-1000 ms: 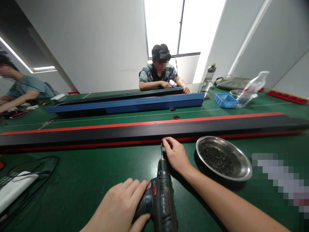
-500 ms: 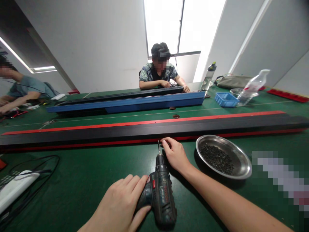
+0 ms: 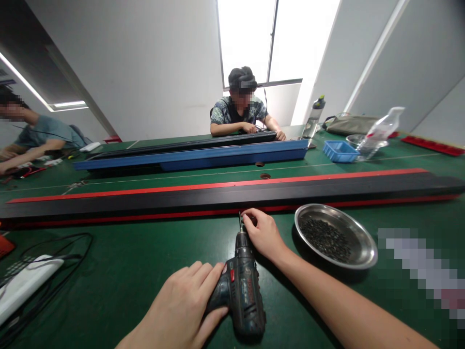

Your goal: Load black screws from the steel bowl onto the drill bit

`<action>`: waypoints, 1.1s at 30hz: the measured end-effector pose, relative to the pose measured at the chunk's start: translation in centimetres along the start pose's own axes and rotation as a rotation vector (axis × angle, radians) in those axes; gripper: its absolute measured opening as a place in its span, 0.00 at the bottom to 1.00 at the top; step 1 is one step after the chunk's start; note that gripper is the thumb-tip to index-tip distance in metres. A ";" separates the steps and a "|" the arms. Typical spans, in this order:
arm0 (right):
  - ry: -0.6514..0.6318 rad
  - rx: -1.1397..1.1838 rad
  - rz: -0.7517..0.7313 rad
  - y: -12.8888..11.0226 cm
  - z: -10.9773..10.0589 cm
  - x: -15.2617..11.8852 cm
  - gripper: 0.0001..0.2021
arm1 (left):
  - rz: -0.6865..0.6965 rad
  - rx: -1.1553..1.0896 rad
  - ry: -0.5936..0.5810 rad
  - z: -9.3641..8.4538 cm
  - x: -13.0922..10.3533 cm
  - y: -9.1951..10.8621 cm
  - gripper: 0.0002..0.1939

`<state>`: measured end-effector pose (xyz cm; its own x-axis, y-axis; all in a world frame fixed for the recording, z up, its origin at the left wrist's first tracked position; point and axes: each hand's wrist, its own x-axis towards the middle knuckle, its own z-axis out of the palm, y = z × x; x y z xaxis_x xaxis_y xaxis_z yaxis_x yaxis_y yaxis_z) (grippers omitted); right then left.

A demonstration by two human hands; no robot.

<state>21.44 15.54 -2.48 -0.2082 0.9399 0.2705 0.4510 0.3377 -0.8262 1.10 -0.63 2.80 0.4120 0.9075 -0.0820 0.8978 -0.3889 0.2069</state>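
Note:
My left hand (image 3: 192, 300) is wrapped round the handle of a black cordless drill (image 3: 247, 291), which points away from me. The drill's bit (image 3: 240, 221) reaches the near red edge of a long black bar with red edges (image 3: 203, 198). Beside the bit, my right hand (image 3: 264, 231) has its thumb and fingers pinched together against that edge. Whatever small thing they may hold is hidden. To the right of this hand sits a round steel dish (image 3: 366, 242) with many small dark screws (image 3: 325, 240) in it.
Across the green table (image 3: 145, 261) a person (image 3: 238, 114) works behind a blue bar (image 3: 232, 154); another person (image 3: 39, 135) sits at far left. A blue basket (image 3: 340, 151) and plastic bottle (image 3: 383, 131) stand back right. Black cables (image 3: 78, 257) and a white power strip (image 3: 31, 281) lie left.
The view has shifted very slightly. Both hands and the drill keep almost the same place, with the bit's tip still at the bar's near edge.

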 end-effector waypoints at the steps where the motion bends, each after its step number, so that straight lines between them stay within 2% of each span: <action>1: 0.001 0.002 -0.001 0.0 0.0 0.0 0.10 | 0.001 -0.005 0.003 0.0 0.0 0.0 0.28; 10: -0.008 0.026 0.013 -0.1 0.0 0.1 0.10 | -0.014 -0.016 -0.036 0.1 0.3 -0.1 0.28; 20: 0.008 0.027 0.025 0.0 0.0 0.1 0.11 | 0.018 -0.037 0.019 0.4 0.1 -0.6 0.27; 33: 0.020 0.014 0.030 0.0 0.0 0.2 0.11 | -0.002 -0.016 0.018 0.0 0.2 -0.1 0.27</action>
<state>21.38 15.71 -2.41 -0.1770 0.9505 0.2553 0.4443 0.3086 -0.8411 1.06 -0.45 2.73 0.4073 0.9110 -0.0648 0.8958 -0.3847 0.2225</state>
